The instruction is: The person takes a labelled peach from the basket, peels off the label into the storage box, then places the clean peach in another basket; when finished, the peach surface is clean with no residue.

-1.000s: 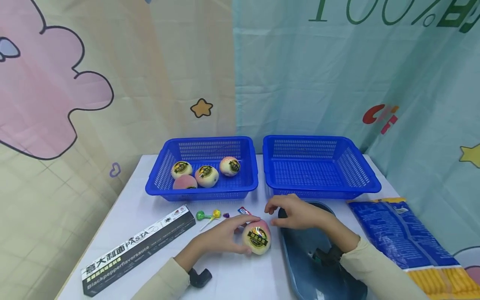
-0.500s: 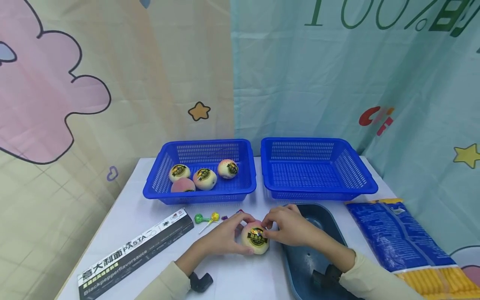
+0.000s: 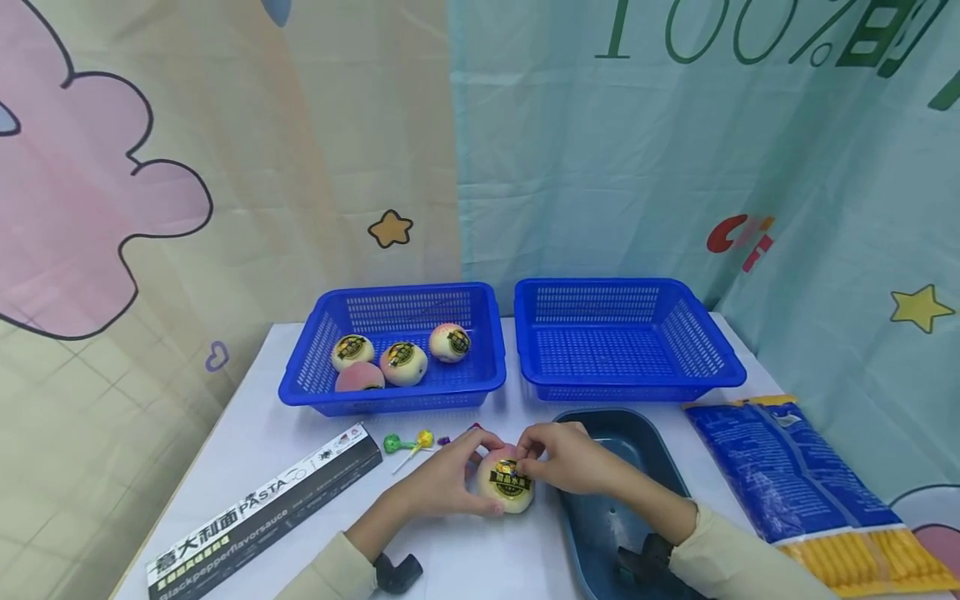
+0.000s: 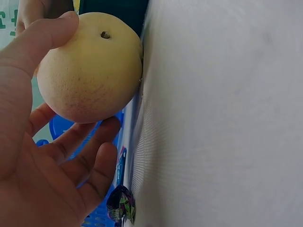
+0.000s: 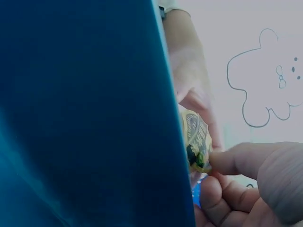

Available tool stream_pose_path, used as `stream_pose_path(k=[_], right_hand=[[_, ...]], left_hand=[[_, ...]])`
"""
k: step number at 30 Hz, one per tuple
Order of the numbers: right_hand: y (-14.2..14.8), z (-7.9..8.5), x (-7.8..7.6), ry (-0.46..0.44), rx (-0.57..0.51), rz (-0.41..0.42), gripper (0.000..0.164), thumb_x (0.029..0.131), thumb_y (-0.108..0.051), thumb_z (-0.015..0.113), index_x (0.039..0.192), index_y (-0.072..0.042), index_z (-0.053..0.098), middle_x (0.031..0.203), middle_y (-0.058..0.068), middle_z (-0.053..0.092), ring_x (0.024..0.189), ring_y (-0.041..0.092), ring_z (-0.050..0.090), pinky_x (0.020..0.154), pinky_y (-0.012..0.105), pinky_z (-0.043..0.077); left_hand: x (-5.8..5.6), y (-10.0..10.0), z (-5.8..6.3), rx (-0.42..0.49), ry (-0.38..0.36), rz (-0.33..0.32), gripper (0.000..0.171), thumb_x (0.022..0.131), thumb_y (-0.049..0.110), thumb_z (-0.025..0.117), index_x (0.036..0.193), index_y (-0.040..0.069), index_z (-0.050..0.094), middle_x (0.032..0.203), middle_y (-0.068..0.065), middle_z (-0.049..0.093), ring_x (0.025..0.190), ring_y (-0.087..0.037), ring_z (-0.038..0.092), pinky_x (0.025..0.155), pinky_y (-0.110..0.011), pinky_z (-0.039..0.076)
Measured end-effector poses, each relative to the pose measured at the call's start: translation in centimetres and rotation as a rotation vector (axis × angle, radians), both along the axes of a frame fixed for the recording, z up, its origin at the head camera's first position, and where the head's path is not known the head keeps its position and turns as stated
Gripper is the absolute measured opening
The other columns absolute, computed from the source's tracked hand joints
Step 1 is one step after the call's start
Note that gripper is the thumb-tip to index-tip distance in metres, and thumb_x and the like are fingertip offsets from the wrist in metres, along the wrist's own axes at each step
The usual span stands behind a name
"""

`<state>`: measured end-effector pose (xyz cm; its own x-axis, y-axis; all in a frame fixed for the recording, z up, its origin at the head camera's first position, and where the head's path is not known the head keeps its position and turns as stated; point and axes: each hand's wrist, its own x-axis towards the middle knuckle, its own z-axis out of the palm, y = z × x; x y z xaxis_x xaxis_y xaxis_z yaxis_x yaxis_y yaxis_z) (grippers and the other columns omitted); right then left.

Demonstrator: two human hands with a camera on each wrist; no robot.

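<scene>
Pink-and-cream, the peach (image 4: pixel 92 68) sits just left of the tray (image 3: pixel 615 512), the left hand (image 3: pixel 441 482) gripping it; the right hand (image 3: pixel 566 456) pinches the label's (image 3: pixel 507 483) edge. Holding firm and lifting slowly should suit best.

Your peach (image 3: pixel 506 485), round, pink on top and cream below, is at the lower centre of the head view, its black-and-gold sticker (image 3: pixel 510 477) facing you; the left wrist view shows a small pit (image 4: pixel 105 34).

The peach (image 4: pixel 90 71) looks matt, its sticker (image 3: pixel 507 480) glossy, the tray (image 3: pixel 609 527) smooth plastic.
</scene>
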<state>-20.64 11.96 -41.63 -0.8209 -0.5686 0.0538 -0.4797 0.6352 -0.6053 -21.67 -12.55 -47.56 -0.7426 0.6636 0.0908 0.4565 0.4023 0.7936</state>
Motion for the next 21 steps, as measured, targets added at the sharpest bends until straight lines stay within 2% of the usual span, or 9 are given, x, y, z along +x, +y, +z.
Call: stream_pose_path(k=[3,5,9,10,12,14,16,19,21], right_hand=[[-0.1,0.1,0.2,-0.002,-0.012,-0.002,0.016,0.092,-0.014,0.071,0.082,-0.024,0.063,0.073,-0.021,0.058,0.063,0.003,0.050,0.079,0.042,0.033],[-0.1,0.4,0.5,-0.018,-0.033,0.014,0.017,0.091,-0.012,0.069,0.081,-0.024,0.062,0.073,-0.020,0.057,0.062,0.003,0.049,0.079,0.042,0.034],[1.2,2.1,1.1,-0.138,-0.131,0.108,0.015,0.095,-0.008,0.065,0.086,-0.020,0.063,0.077,-0.012,0.059,0.064,0.006,0.050,0.064,0.027,0.044],[1.9,2.6,1.1,-0.169,-0.146,0.132,0.014,0.097,-0.008,0.064,0.087,-0.019,0.063,0.078,-0.009,0.059,0.065,0.007,0.050,0.058,0.025,0.044],[3.7,3.6,0.9,-0.224,-0.154,0.175,0.012,0.099,-0.009,0.061,0.090,-0.016,0.063,0.080,-0.006,0.059,0.067,0.008,0.050,0.057,0.024,0.044],[5.8,4.1,0.4,-0.246,-0.115,0.190,0.013,0.101,-0.009,0.059,0.091,-0.015,0.063,0.080,-0.005,0.058,0.065,0.008,0.048,0.056,0.024,0.043],[7.8,4.1,-0.2,-0.257,-0.047,0.168,0.014,0.101,-0.008,0.059,0.090,-0.014,0.063,0.078,-0.005,0.057,0.063,0.007,0.046,0.055,0.024,0.042],[9.6,3.2,-1.0,-0.241,0.051,0.124,0.016,0.099,-0.003,0.059,0.088,-0.012,0.065,0.072,-0.007,0.055,0.058,0.006,0.044,0.053,0.023,0.040],[9.7,2.3,-1.4,-0.206,0.106,0.098,0.018,0.097,0.000,0.060,0.085,-0.012,0.067,0.069,-0.007,0.055,0.057,0.005,0.044,0.052,0.024,0.041]], left_hand=[[0.0,0.1,0.0,-0.004,0.005,0.001,0.073,0.076,0.048,0.088,0.135,0.029,0.048,0.130,0.014,0.054,0.110,-0.010,0.057,0.088,-0.030,0.052],[0.0,0.1,-0.1,-0.011,0.000,0.006,0.073,0.076,0.048,0.087,0.134,0.029,0.048,0.129,0.014,0.055,0.109,-0.010,0.057,0.087,-0.030,0.052],[0.1,0.2,-0.1,-0.030,-0.034,0.028,0.072,0.076,0.047,0.087,0.134,0.029,0.048,0.127,0.014,0.056,0.108,-0.009,0.058,0.086,-0.030,0.052],[0.2,0.2,-0.1,-0.035,-0.042,0.035,0.072,0.076,0.047,0.087,0.134,0.029,0.048,0.126,0.013,0.056,0.107,-0.009,0.058,0.086,-0.030,0.052],[0.2,0.3,0.0,-0.043,-0.054,0.048,0.072,0.076,0.047,0.087,0.134,0.029,0.048,0.126,0.013,0.057,0.108,-0.009,0.058,0.087,-0.031,0.052],[0.3,0.3,0.1,-0.047,-0.058,0.055,0.072,0.076,0.046,0.087,0.134,0.028,0.048,0.126,0.012,0.057,0.108,-0.010,0.058,0.087,-0.032,0.052],[0.3,0.3,0.3,-0.049,-0.060,0.060,0.072,0.076,0.046,0.088,0.134,0.027,0.049,0.126,0.012,0.057,0.108,-0.011,0.058,0.088,-0.033,0.052],[0.3,0.2,0.2,-0.050,-0.072,0.066,0.072,0.077,0.046,0.087,0.134,0.027,0.048,0.126,0.012,0.057,0.109,-0.011,0.057,0.088,-0.033,0.052],[0.3,0.0,0.2,-0.048,-0.080,0.072,0.073,0.077,0.047,0.087,0.135,0.028,0.048,0.126,0.013,0.057,0.109,-0.011,0.057,0.088,-0.033,0.052]])
